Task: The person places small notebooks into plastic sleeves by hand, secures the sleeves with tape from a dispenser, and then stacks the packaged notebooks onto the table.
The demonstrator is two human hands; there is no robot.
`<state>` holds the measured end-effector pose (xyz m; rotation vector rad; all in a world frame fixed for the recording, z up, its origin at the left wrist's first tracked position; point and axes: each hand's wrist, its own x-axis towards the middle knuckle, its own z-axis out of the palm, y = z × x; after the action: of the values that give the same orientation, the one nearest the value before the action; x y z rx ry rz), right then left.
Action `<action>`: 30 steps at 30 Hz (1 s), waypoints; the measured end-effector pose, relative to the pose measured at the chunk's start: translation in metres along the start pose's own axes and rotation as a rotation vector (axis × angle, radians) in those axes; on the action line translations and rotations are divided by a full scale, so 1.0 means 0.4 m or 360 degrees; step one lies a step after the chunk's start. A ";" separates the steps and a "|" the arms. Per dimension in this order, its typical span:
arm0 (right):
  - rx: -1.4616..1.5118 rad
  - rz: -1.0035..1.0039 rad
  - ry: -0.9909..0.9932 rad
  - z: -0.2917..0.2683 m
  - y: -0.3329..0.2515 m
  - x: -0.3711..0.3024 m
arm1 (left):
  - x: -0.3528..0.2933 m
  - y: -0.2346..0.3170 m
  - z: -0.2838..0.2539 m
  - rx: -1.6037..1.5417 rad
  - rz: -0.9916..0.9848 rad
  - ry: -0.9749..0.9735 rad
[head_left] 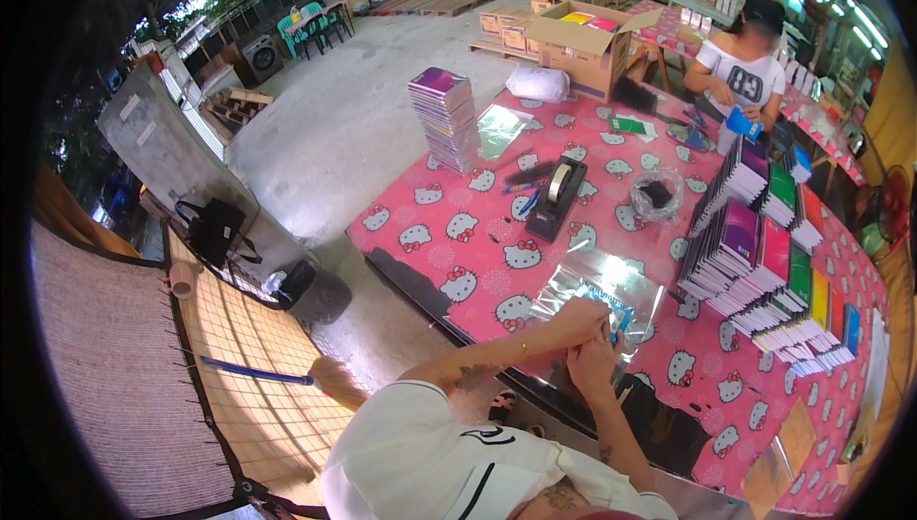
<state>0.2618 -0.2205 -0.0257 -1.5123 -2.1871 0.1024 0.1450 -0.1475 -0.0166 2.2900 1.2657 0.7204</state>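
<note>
Both hands sit close together at the near edge of the pink cat-print table (449, 233). Left hand (579, 319) & right hand (594, 363) pinch a small blue thing (621, 321); fingers curled tight on it, can't tell what it is. It lies on a clear plastic bag (602, 286), flat, long side running away toward the far side. Right of that: rows of notebooks (774, 272) standing on edge, purple, pink, green, yellow, too many to count. Mid table: 1 black tape dispenser (557, 197), long side pointing away, w/ 2 pens (527, 197) beside it. Further: 1 tall purple stack of notebooks (445, 119), 1 open brown cardboard box (587, 47). Another person (740, 66) sits at the far side.
</note>
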 end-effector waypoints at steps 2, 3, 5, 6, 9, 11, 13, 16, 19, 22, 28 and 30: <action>0.0400 0.0164 -0.0033 0.001 0.015 0.004 | 0.006 -0.002 -0.019 -0.0152 -0.0070 0.0007; 0.0598 0.0245 -0.0045 0.001 0.029 0.005 | 0.009 -0.001 -0.024 -0.0218 -0.0079 0.0043; 0.0928 0.0271 0.0101 0.029 0.079 -0.001 | 0.005 -0.007 -0.023 -0.0238 0.0046 -0.0003; 0.1094 0.0293 0.0171 0.035 0.091 -0.002 | -0.002 -0.012 -0.012 -0.0173 0.0115 -0.0011; 0.1081 0.0317 0.0320 0.021 0.084 0.000 | -0.022 -0.004 -0.011 0.0020 0.0306 -0.0088; 0.0337 0.0372 0.0234 -0.066 0.002 0.014 | -0.035 -0.016 0.009 0.0116 0.0364 0.0038; -0.0170 0.0254 0.0173 -0.122 -0.034 0.024 | -0.034 -0.019 0.013 0.0189 0.0423 0.0080; -0.0369 -0.0040 0.0078 -0.113 0.024 0.001 | -0.045 -0.007 0.000 0.0248 0.0472 0.0072; -0.0431 -0.0167 0.0114 -0.059 0.095 -0.007 | -0.031 -0.023 0.032 0.0193 0.0465 0.0075; -0.0487 -0.0146 0.0062 -0.056 0.125 -0.021 | -0.078 -0.011 -0.002 0.0398 0.0370 0.0076; -0.0444 -0.0262 0.0069 -0.068 0.084 0.004 | -0.056 -0.288 -0.163 0.0735 -0.0606 0.0409; -0.0424 -0.0241 0.0071 -0.077 0.081 0.006 | -0.026 -0.393 -0.205 0.0567 -0.0344 0.1103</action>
<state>0.3020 -0.2118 -0.0081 -1.4607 -2.3423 -0.2799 -0.0114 -0.0693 -0.0474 2.1761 2.0527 1.3696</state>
